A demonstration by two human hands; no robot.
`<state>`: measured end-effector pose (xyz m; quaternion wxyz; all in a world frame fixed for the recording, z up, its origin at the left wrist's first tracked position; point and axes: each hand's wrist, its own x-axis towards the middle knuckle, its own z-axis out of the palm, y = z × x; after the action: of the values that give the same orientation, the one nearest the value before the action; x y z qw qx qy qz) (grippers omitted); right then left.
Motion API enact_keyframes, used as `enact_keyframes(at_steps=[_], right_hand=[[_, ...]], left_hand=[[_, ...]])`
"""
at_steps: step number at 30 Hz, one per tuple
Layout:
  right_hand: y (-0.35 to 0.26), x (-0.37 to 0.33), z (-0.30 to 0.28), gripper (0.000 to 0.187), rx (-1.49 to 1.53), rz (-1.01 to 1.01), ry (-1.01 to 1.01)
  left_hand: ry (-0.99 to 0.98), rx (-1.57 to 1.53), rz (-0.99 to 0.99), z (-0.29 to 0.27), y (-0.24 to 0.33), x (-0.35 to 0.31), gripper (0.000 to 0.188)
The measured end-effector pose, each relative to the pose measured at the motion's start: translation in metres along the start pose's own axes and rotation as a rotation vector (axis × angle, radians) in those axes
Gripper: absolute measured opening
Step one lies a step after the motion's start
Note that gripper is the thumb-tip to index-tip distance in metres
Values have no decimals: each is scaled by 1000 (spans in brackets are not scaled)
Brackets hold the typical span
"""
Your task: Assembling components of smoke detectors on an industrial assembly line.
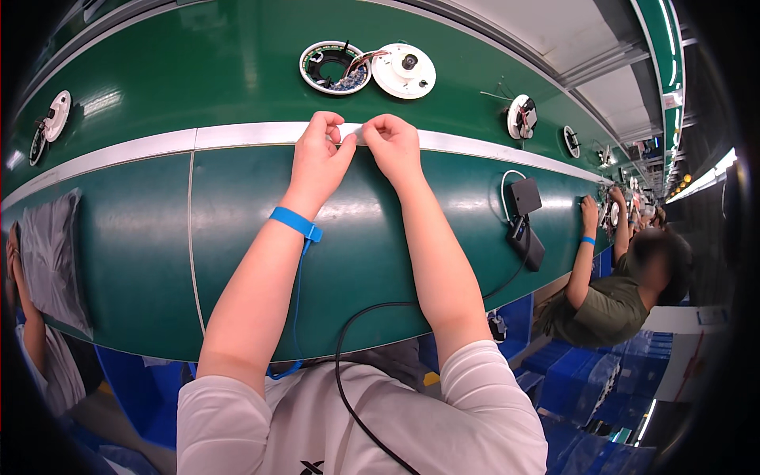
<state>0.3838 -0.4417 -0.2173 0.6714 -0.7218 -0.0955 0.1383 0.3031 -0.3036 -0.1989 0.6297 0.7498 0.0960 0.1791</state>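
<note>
Ring housing (336,93), wired disc (398,79) lie at 12 o'clock, axis 9-to-3 — disc nearer right hand (396,150); left hand (318,154) likewise narrow — can't tell if holding.

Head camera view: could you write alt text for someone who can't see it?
Bare left hand and right hand close together over the white strip along a green workbench; whether they hold anything is unclear. Just beyond, a white disc is joined by wires to an opened round white housing. Another person is at right.
</note>
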Motion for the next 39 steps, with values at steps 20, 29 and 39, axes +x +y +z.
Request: enact_keyframes(at_steps=[20,29,39], right_hand=[[9,37,-52,17,-1116,-237,477],[10,35,-54,9,-999,-508,358],[3,27,-66,13,-980,-466,272]], left_hand=[[40,-255,28,27,3,1,29],[33,-230,-31,35,10,-2,33],[25,-243,-58,52,15,-5,38]])
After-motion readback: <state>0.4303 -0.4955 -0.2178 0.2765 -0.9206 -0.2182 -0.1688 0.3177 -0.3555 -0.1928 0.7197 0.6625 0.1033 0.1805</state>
